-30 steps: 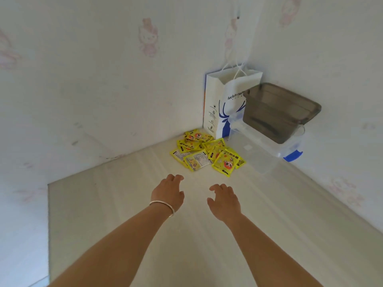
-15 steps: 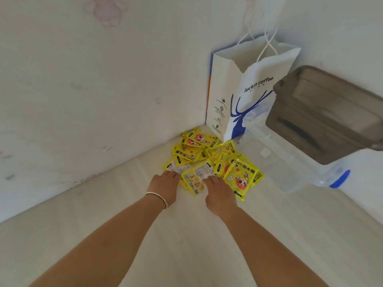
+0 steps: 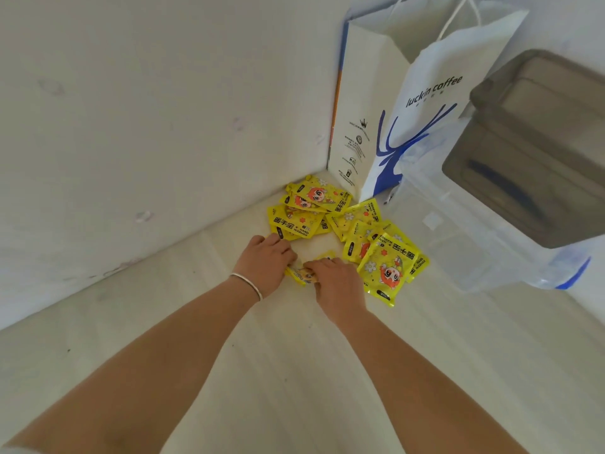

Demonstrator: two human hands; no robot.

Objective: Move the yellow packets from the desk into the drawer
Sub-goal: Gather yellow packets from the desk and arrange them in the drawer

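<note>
1. At the centre of the frame, the left hand (image 3: 266, 262) and right hand (image 3: 337, 285) meet, fingers curled together over one yellow hand-warmer packet (image 3: 302, 274) flat on the pale desk (image 3: 294, 371).
2. Other packets (image 3: 330, 221) lie heaped just beyond, toward the corner.
3. Risk: the slick, overlapping packets may slide apart or slip from a shallow pinch.
4. At upper right stand a white coffee paper bag (image 3: 406, 103) and clear storage boxes (image 3: 491, 224) against white walls; no drawer shows.
</note>
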